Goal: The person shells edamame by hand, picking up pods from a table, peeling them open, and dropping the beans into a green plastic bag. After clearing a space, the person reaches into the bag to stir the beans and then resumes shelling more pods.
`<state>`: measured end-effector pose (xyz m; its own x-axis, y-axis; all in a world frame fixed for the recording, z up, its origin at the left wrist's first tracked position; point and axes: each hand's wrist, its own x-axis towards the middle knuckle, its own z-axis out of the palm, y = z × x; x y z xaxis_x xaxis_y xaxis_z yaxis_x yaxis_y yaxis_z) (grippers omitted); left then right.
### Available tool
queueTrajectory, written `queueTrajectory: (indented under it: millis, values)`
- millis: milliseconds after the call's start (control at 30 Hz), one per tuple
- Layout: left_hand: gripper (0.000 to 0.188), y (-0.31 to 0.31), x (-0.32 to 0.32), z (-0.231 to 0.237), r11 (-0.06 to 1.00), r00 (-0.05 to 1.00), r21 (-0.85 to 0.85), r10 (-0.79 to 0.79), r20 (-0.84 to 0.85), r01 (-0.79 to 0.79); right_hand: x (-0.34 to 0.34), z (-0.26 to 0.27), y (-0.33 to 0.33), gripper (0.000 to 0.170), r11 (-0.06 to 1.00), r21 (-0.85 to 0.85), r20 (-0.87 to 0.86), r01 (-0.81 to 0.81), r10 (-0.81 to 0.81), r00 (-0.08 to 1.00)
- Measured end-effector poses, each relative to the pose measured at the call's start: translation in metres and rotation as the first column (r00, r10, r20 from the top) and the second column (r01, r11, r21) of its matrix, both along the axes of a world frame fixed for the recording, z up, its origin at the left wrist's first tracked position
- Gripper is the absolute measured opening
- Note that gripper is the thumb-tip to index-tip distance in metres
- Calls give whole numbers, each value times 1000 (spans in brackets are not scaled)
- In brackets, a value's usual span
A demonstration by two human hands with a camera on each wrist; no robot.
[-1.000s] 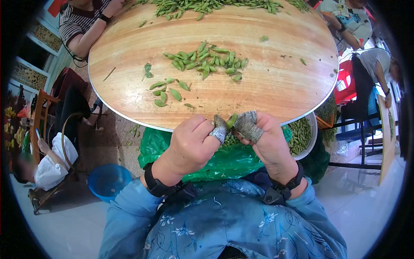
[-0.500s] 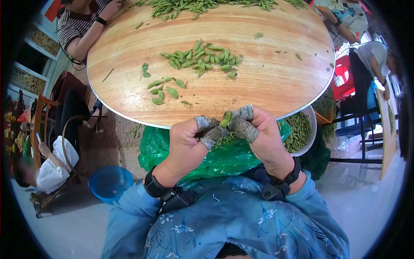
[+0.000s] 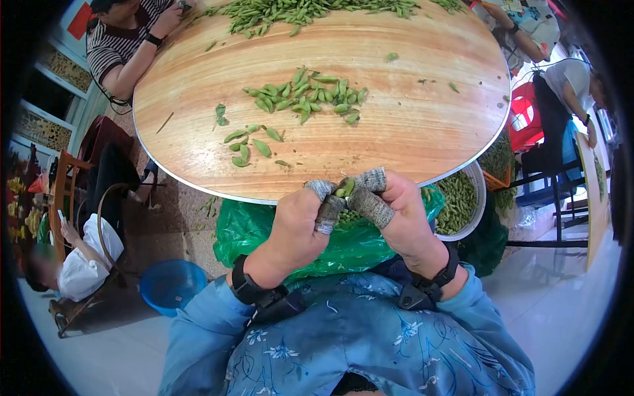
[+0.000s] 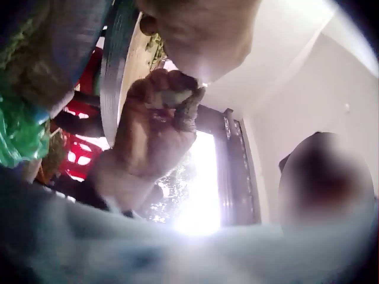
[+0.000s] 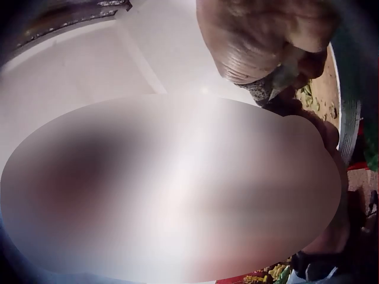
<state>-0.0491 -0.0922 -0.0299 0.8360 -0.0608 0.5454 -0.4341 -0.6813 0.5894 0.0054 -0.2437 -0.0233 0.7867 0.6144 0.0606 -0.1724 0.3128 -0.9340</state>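
Just past the near edge of a round wooden table (image 3: 330,142), seen from where I stand, two bare hands meet over a green plastic bag (image 3: 231,234). Each has grey knitted covers on the thumb and index finger. Between them is a small green pod (image 3: 344,189), at the fingertips. The left hand (image 3: 295,221) is curled inward, its covered thumb and finger pinching one side of the pod. The right hand (image 3: 411,218) pinches the other side, thumb below and index finger above. Further pods show in the bag's opening beneath the hands.

On the tabletop, beyond the hands, lies a loose pile of green pods (image 3: 307,96). A few scattered pods (image 3: 262,148) sit nearer, to the left, close to a small leaf (image 3: 220,114). A much larger heap of pods (image 3: 284,12) covers part of the far side.

To the right of the bag, a white basket (image 3: 480,188) holds many more pods. Down on the floor at the left is a blue basin (image 3: 173,286). Beyond the table's left side sits a person in a striped shirt (image 3: 109,53), one forearm along the edge. Over on the right, a red chair (image 3: 522,119) stands near other people.
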Motion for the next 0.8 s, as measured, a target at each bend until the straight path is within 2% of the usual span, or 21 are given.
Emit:
queueTrajectory:
  millis: [67, 100, 133, 167, 200, 267, 300, 333, 400, 533, 600, 633, 700, 733, 800]
  values:
    - [11, -2, -3, 6, 923, 940, -379, -72, -333, -64, 0, -2, 0, 13, 1000, -10, 47, 2, -2, 999]
    - [11, 0, -2, 8, 924, 940, -378, -71, -334, -64, -1, -2, 0, 13, 1000, -21, 96, 5, -3, 995]
    - [8, 4, 1, 10, 789, 866, -608, -237, -440, -93, 0, -3, 0, 13, 1000, -19, 96, 4, -2, 995]
    - [7, 7, 3, 12, 599, 770, -784, -419, -481, -163, 0, -2, 0, 14, 999, -34, 93, 0, 4, 996]
    - [7, 8, 4, 16, 601, 771, -783, -418, -480, -161, 1, -2, -1, 14, 999, -49, 90, -4, 8, 996]
    - [9, 8, 5, 24, 757, 834, -640, -267, -482, -127, 4, 0, -2, 14, 996, -84, 119, -26, 36, 992]
    - [11, 9, 5, 24, 785, 850, -610, -246, -465, -107, 4, 1, -3, 14, 992, -120, 146, -48, 66, 987]
    - [11, 11, 5, 27, 784, 850, -611, -245, -466, -109, 4, 1, -4, 14, 992, -120, 145, -50, 67, 987]
    - [12, 14, 3, 36, 832, 760, -546, -290, -582, -101, 3, 0, -4, 13, 986, -162, 90, -34, 50, 995]
    - [11, 13, 2, 35, 790, 707, -585, -306, -637, -185, 5, 3, -3, 13, 987, -149, 78, -53, 66, 995]
    - [13, 8, -2, 32, 924, 860, -363, -85, -503, -121, 6, 2, -3, 12, 989, -135, -17, -56, 54, 998]
    - [13, 7, -2, 28, 924, 860, -363, -88, -503, -118, 6, 0, -3, 12, 989, -135, -16, -53, 51, 999]
    - [17, 6, -1, 17, 993, 975, -92, 50, -218, -71, 8, -3, -3, 12, 994, -58, -109, -95, 88, 990]
    - [17, 6, -2, 16, 993, 975, -92, 47, -218, -69, 8, -3, -3, 12, 994, -58, -109, -93, 86, 990]
    - [19, 5, -2, 16, 988, 985, 122, 115, -131, -99, 7, -3, -3, 11, 993, -68, -120, -96, 87, 989]
